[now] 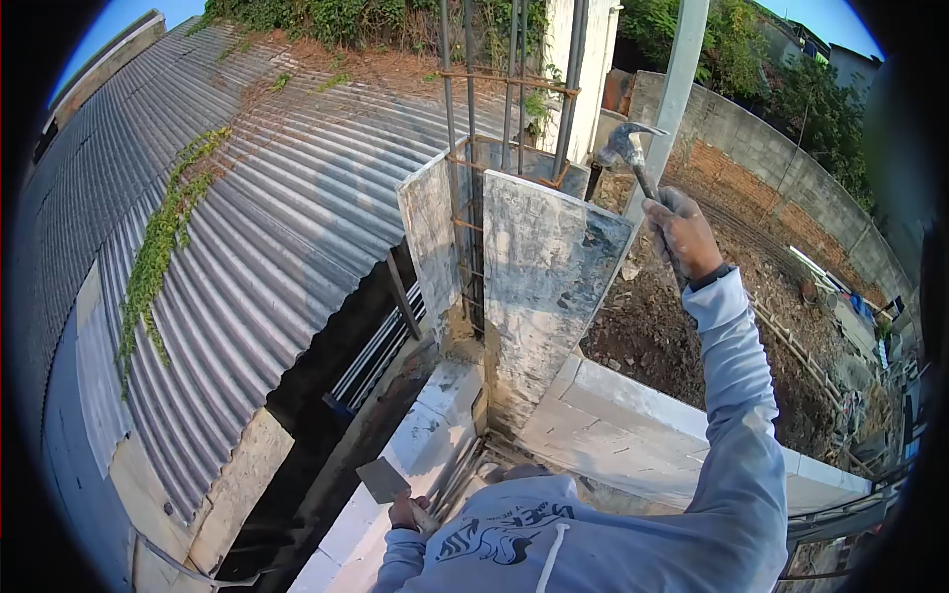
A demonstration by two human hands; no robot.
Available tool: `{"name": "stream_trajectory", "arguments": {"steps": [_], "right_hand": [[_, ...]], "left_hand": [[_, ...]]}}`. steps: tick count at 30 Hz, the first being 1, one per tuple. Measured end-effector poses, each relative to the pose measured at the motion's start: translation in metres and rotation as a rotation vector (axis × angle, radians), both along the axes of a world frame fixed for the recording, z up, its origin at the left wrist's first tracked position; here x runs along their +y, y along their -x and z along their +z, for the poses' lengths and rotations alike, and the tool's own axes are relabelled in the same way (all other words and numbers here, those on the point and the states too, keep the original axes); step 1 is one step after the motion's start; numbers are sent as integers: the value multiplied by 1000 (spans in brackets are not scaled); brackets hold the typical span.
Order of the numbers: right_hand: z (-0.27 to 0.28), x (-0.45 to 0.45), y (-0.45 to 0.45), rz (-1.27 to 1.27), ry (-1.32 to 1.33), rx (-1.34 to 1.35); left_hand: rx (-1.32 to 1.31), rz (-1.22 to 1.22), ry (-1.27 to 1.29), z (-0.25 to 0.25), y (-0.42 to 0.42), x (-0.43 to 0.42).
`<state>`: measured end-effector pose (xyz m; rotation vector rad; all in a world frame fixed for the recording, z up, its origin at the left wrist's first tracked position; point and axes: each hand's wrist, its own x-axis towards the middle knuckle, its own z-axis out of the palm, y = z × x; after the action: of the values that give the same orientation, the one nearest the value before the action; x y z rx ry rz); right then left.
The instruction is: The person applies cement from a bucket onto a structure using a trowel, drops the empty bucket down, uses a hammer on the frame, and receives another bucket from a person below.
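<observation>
My right hand (684,235) is raised at the right, closed around the handle of a claw hammer (626,148). The hammer head is up beside the top of a formwork panel (549,282), apart from its face. Low down near my body, my left hand (405,511) is closed on a flat grey piece with a squared end (383,480), which looks like a trowel blade. Another formwork panel (427,232) stands on the left side of the column. Steel reinforcing bars (509,84) with rusty ties rise between the panels.
A corrugated roof (267,217) with a green vine (168,237) spreads out at the left. White block walls (633,400) meet at the column. A grey metal post (672,89) stands behind the hammer. Bare soil (643,326) lies lower down, beyond the right wall.
</observation>
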<state>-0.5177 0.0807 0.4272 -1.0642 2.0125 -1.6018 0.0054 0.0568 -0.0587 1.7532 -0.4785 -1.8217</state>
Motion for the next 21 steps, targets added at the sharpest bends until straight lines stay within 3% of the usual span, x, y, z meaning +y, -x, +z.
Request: {"name": "stream_trajectory", "arguments": {"steps": [3, 4, 7, 8, 13, 15, 17, 19, 20, 21], "right_hand": [[-11, -28, 4, -171, 84, 691], [-1, -28, -11, -152, 52, 740], [20, -51, -40, 81, 279, 1036], [28, -63, -46, 114, 160, 1137], [53, -132, -101, 251, -234, 1497], [40, -157, -95, 327, -43, 1684], [38, -182, -82, 255, -250, 1770], [37, -200, -71, 202, -291, 1815], [33, -202, -76, 202, -348, 1832], [36, -191, -88, 233, -255, 1856]], "left_hand": [[6, 124, 11, 0, -13, 8], [44, 193, 12, -12, -21, 12], [7, 301, -31, -29, -34, 25], [-37, 314, -55, -30, -40, 33], [-13, 499, -82, -65, -37, 47], [50, 547, -85, -86, -33, 51], [35, 614, -21, -61, -10, 55], [137, 568, -1, -56, -3, 58], [66, 552, 8, -50, 1, 61], [106, 537, 12, -49, 11, 54]]}}
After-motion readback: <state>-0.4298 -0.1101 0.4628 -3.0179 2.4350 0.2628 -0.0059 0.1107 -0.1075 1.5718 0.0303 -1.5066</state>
